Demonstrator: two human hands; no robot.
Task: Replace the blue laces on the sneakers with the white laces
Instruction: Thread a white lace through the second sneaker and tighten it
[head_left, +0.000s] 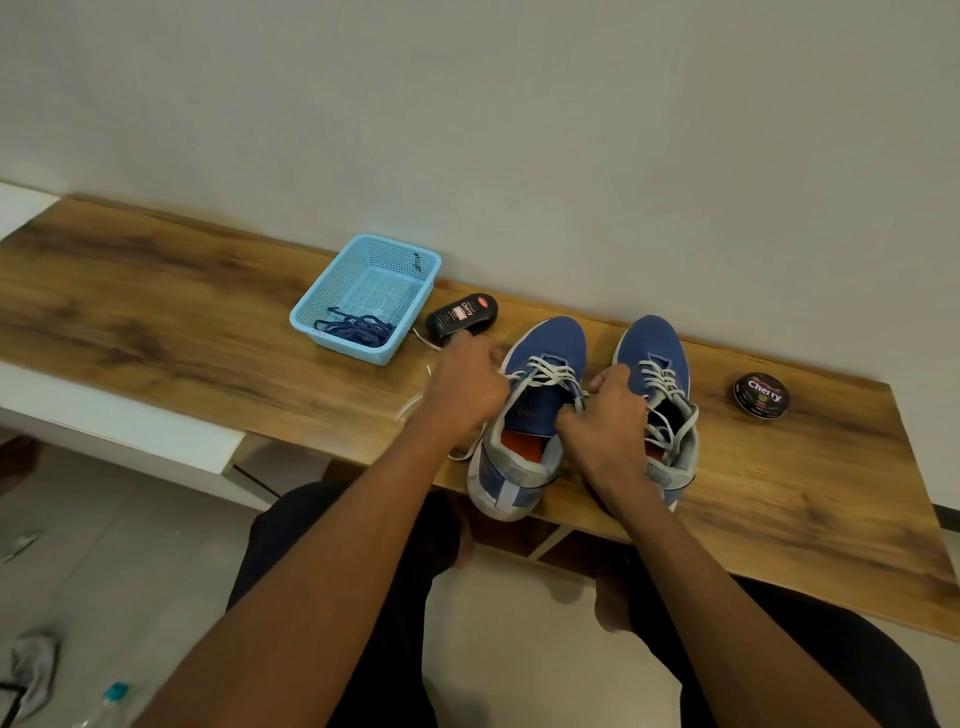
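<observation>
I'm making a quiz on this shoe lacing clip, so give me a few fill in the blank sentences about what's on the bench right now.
1. The blue laces lie inside the light blue ____.
2. Both sneakers now carry ____ laces.
3. The left hand and the right hand both work on the ____ sneaker.
4. The round polish tin sits to the ____ of the sneakers.

Missing words: basket; white; left; right

Only readable word here is "Cherry": once in white on the lid of the round black polish tin (761, 394), right of the sneakers (592, 395), and again on the black applicator bottle (462, 316) lying left of them. Smaller print is too blurry.
</observation>
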